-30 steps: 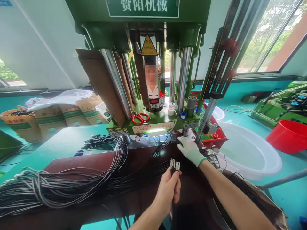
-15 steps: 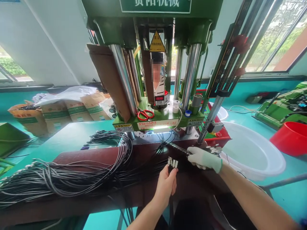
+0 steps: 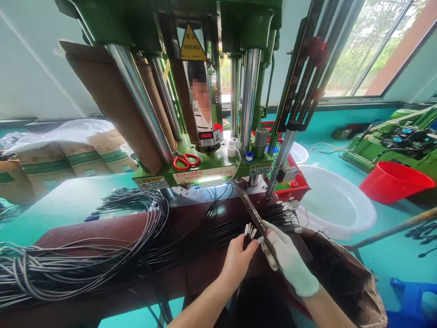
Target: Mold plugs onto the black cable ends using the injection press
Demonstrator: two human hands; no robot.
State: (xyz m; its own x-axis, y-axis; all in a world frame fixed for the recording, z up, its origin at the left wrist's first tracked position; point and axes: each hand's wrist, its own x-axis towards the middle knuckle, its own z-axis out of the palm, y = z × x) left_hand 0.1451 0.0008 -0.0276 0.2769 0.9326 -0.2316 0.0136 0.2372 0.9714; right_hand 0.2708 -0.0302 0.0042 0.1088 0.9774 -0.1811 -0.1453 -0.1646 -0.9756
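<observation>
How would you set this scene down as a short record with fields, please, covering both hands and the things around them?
Left hand: bare, holding a bunch of cable ends with metal connectors
Right hand: gloved, gripping a long dark metal bar
Bar direction: far end toward the green machine
On the machine: red-handled scissors
Bench, left side: a large heap of dark cables
Floor, right side: white tub, red bucket

Your right glove (image 3: pixel 290 262) is white, its cuff (image 3: pixel 310 288) pale green; your cables (image 3: pixel 85 266) are black, their ends (image 3: pixel 250 231) silvery, the press (image 3: pixel 257 25) green, the desk (image 3: pixel 186 216) reddish-brown.
</observation>
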